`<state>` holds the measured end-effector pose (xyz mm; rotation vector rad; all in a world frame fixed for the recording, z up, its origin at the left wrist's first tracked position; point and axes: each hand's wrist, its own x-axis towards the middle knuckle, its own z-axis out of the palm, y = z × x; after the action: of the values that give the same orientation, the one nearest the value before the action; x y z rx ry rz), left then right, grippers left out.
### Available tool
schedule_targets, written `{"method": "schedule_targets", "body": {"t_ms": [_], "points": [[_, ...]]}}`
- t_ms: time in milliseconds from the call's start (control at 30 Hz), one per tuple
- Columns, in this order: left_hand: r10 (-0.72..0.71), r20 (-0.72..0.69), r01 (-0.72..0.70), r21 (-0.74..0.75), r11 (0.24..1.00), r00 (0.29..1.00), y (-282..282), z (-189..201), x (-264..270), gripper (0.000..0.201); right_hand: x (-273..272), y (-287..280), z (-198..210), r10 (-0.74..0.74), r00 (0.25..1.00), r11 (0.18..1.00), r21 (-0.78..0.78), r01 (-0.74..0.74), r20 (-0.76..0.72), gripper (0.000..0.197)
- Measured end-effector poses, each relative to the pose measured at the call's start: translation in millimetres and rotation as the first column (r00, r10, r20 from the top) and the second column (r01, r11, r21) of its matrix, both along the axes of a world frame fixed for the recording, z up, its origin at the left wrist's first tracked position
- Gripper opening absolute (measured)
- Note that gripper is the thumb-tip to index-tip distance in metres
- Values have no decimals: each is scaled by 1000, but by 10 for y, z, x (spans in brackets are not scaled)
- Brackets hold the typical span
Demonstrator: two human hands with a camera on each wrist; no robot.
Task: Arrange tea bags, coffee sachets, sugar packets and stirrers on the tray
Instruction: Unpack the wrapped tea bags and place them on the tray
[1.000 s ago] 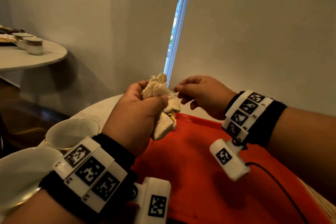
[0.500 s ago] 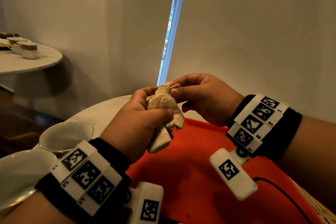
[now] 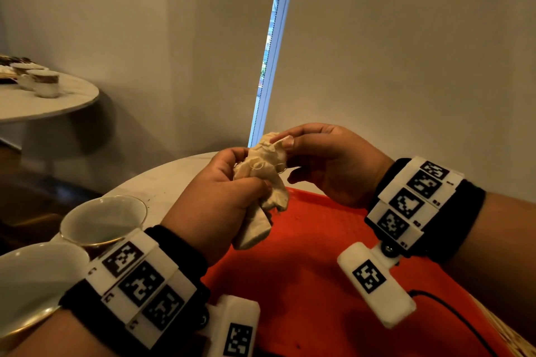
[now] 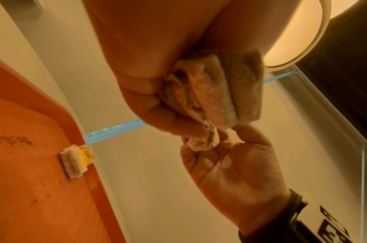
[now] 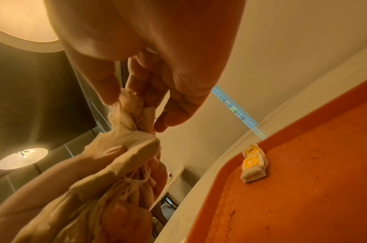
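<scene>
Left hand (image 3: 216, 197) conceals the middle of the tea bag bundle (image 3: 262, 182); count indeterminable. Tray (image 3: 319, 255) cut off at lower right. Yellow tag (image 4: 86, 157) print illegible.

Right hand (image 3: 327, 165), apart a second ago, now pinching the tea bag bundle (image 3: 262, 182).

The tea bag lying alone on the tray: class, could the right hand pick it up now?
Probably not yet: the right hand is pinching the bunch of tea bags. The lone tea bag itself lies uncovered.
</scene>
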<state>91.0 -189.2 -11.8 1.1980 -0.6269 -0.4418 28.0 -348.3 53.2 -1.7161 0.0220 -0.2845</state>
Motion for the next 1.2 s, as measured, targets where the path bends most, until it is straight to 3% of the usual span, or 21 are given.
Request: {"method": "schedule_targets", "body": {"t_ms": [133,433,567,900,1033,1200], "points": [[21,-4,-21,18,1000,1000,-9,-4,-1,40,6,4,3,-54,999,999,6,54,0,28],[16,-16,-16,22,1000,1000,-6,7,-16,38,27,-3,-33,-234,971,970,-51,237,59,20],[7,-35,-8,-5,1000,999,-15,12,-32,37,56,-14,-55,-282,958,960,16,281,58,21],[46,-85,-48,-22,999,995,-21,16,-17,37,61,-34,-15,-345,937,937,75,340,55,21],[33,-90,-35,-26,999,995,-14,34,-26,36,33,-24,-13,-304,953,946,125,300,12,20],[26,-126,-35,-70,997,992,-2,60,-33,36,9,-14,-39,-338,941,937,86,338,-18,19]]}}
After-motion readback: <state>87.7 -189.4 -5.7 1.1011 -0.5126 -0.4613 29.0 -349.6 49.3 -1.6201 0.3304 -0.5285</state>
